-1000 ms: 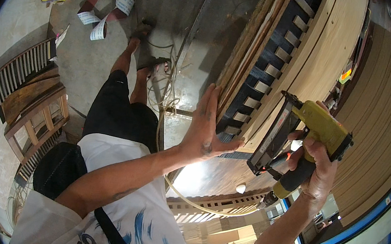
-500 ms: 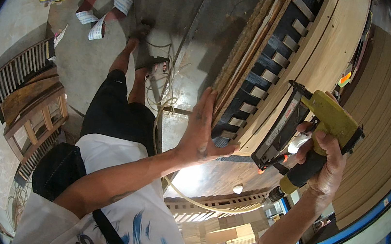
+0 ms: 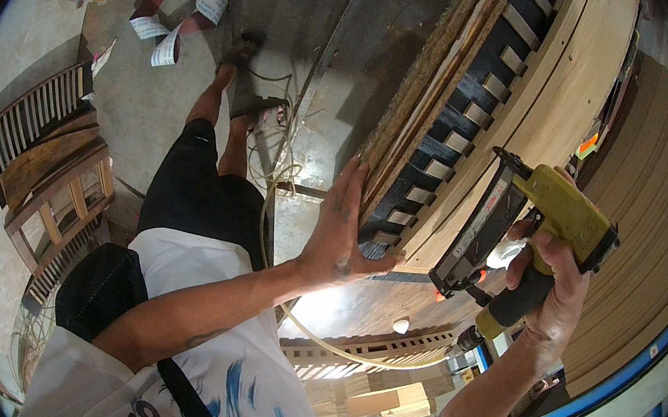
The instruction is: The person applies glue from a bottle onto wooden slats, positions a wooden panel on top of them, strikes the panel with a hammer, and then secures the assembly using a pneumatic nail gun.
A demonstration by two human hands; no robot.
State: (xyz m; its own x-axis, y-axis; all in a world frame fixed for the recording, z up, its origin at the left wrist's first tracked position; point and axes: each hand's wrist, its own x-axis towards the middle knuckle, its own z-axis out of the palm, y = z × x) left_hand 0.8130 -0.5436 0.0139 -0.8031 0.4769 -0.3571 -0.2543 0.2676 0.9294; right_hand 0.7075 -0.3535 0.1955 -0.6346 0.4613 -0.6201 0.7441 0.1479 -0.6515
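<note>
My right hand (image 3: 558, 298) is wrapped round the black grip of an olive-yellow air nail gun (image 3: 572, 206). The gun's dark magazine slants over the end of a pale wooden board (image 3: 527, 132), and whether its nose touches the wood I cannot tell. Along the board runs a dark strip with a row of short wooden slats (image 3: 457, 143). My left hand (image 3: 339, 234) lies open against the near end of this piece, fingers stretched along its side edge and thumb reaching toward the pale board's corner. A cream air hose (image 3: 358, 355) joins the gun's lower end.
Tall stacked brown sheets (image 3: 652, 198) stand at the right above a blue-edged base. On the floor to the left lie slatted wooden frames (image 3: 59, 208). A printed ribbon strip (image 3: 209, 1) curls at the upper left. Loose hose coils (image 3: 280, 170) lie near my feet.
The nail gun's nose has dipped very slightly toward me. The slatted piece appears shifted a little in view. Both hands keep nearly the same place and grip.
</note>
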